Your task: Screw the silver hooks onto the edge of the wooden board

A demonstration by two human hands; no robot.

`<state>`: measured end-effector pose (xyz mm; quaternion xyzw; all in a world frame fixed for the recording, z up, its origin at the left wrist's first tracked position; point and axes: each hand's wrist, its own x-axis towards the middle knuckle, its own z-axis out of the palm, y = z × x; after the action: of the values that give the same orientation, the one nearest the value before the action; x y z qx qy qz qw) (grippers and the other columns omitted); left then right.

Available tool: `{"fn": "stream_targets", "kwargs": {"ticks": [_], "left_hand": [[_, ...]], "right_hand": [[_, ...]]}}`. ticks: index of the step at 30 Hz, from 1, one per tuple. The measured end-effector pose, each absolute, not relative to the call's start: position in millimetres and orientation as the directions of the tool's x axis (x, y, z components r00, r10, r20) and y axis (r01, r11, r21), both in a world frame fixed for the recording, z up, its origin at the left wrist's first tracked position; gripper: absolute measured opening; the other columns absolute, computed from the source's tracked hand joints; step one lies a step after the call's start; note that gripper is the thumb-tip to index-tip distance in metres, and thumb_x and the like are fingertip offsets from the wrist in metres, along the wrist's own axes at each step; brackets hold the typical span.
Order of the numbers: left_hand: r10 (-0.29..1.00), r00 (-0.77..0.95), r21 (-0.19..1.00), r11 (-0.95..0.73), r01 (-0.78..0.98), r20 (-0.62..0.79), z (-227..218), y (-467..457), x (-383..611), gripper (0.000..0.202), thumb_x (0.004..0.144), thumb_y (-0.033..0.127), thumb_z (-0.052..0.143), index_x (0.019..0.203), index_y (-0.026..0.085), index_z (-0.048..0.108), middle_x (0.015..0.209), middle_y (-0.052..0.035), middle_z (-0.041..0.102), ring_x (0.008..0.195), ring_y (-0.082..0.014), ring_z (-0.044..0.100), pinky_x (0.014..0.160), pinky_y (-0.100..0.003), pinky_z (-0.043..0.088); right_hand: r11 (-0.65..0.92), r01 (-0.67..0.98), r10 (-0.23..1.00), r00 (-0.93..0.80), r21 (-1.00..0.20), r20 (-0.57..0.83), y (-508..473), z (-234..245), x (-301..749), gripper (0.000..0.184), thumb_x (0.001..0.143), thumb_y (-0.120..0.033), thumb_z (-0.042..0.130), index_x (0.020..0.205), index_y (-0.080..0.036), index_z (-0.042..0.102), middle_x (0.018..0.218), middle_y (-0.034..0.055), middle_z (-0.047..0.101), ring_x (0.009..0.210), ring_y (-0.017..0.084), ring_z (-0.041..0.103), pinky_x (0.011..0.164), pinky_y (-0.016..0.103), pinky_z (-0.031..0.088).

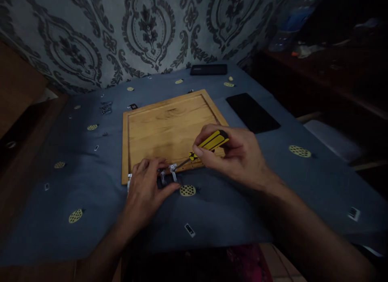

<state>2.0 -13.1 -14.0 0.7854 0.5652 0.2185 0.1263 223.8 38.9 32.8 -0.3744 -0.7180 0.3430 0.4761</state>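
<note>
A wooden panel [166,122] with a raised frame lies on the blue patterned cloth. Silver metal hooks [173,168] sit along its near edge. My left hand [145,185] is bent around them, fingers on the panel's edge and thumb by the lower end of one hook. In my right hand [239,152] is a screwdriver [212,142] with a yellow and black handle, held slanted. Its tip meets the head of the right-hand hook. Another silver metal piece [129,179] shows at the panel's near left corner, partly behind my left hand.
A black flat slab [252,113] lies right of the panel, and a dark phone-like object [208,69] is at the back. Small metal pieces [106,108] lie at the left. Wooden furniture [18,87] borders the left; a bottle [291,27] stands at the far right.
</note>
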Motion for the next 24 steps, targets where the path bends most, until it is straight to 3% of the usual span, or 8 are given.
{"fn": "stream_targets", "kwargs": {"ticks": [6, 24], "left_hand": [[0.936, 0.272, 0.439, -0.346, 0.829, 0.224, -13.9, -11.3, 1.6, 0.051, 0.078, 0.032, 0.086, 0.117, 0.026, 0.054, 0.111, -0.0024, 0.07, 0.105, -0.0265, 0.063, 0.089, -0.04, 0.048], [0.939, 0.268, 0.44, -0.338, 0.832, 0.214, -12.4, -11.9, 3.3, 0.048, 0.08, 0.032, 0.084, 0.117, 0.025, 0.054, 0.112, -0.0029, 0.07, 0.105, -0.0263, 0.063, 0.089, -0.04, 0.048]], "right_hand": [[0.517, 0.278, 0.847, -0.302, -0.81, 0.437, 39.7, 31.6, 223.1, 0.011, 0.084, -0.021, 0.066, 0.075, -0.02, 0.06, 0.061, -0.0046, 0.059, 0.055, 0.009, 0.053, 0.051, 0.022, 0.039], [0.522, 0.264, 0.841, -0.318, -0.811, 0.437, 41.0, 27.2, 219.4, 0.009, 0.082, -0.02, 0.067, 0.076, -0.02, 0.06, 0.063, -0.0044, 0.061, 0.055, 0.009, 0.054, 0.053, 0.022, 0.039]]}}
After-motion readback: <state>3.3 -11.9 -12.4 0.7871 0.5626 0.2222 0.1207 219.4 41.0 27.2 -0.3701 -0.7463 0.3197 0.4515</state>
